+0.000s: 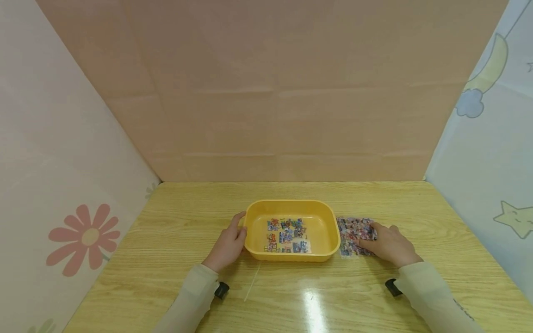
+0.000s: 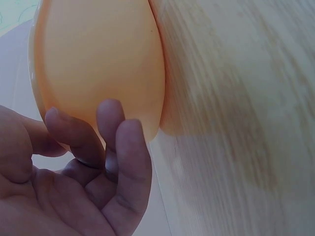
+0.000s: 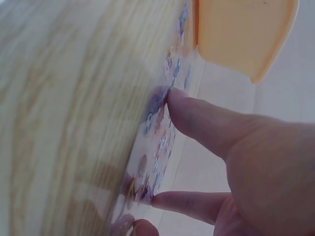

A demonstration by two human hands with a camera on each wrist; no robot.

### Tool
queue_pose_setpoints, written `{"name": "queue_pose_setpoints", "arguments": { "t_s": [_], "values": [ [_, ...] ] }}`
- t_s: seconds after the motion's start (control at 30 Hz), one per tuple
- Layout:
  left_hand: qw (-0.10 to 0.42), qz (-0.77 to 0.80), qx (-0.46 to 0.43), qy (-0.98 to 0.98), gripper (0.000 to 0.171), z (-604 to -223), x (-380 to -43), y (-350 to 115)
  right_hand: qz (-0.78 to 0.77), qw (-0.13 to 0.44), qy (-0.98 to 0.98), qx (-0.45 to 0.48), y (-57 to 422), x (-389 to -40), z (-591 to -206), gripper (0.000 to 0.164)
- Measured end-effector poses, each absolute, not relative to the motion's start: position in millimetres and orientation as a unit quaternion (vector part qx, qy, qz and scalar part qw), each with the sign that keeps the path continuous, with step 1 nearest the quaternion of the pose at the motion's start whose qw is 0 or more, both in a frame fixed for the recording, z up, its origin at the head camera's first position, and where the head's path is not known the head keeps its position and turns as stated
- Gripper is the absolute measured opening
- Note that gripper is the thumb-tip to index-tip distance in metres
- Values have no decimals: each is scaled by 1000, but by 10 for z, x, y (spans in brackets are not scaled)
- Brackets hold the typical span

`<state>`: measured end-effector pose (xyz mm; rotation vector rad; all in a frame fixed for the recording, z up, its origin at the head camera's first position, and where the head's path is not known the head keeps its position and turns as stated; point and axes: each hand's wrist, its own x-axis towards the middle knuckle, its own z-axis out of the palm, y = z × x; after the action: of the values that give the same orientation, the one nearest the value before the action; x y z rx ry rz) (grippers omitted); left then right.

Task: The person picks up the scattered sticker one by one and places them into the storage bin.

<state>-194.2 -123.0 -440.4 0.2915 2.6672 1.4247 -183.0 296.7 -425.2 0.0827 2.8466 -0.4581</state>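
A yellow plastic tray stands on the table, with clear sheets of cartoon stickers lying on its bottom. My left hand is at the tray's left end, thumb at the rim. In the left wrist view its curved fingers lie against the tray's outer wall. Right beside the tray lies a flat, densely printed sticker sheet. My right hand reaches over that sheet from the right. Its thumb and a fingertip touch the sheet's face, spread well apart, in the right wrist view.
The wood-grain table reaches back to a tan, creased backdrop. Pale walls printed with a flower and a star flank it on both sides. A black strap piece shows under the left sleeve.
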Motion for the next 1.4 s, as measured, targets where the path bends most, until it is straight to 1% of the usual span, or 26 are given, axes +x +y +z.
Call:
{"name": "queue_pose_setpoints", "arguments": {
  "t_s": [0.57,0.9,1.1,1.33,1.4],
  "values": [
    [57,469,90,877,49,-4403,-1950,-1230,-147,125,981,29,2933,-1812,-4299,97],
    [54,468,93,877,49,-4403,-1943,-1231,-147,119,981,27,2904,-1796,-4313,91],
    [59,469,86,877,49,-4386,-1930,-1225,-139,120,983,25,2911,-1813,-4306,92],
    [59,473,94,874,49,-4380,-1930,-1231,-155,120,980,29,2916,-1816,-4287,97],
    [59,473,97,874,49,-4382,-1932,-1233,-167,117,978,32,2924,-1819,-4279,95]
  ]
}}
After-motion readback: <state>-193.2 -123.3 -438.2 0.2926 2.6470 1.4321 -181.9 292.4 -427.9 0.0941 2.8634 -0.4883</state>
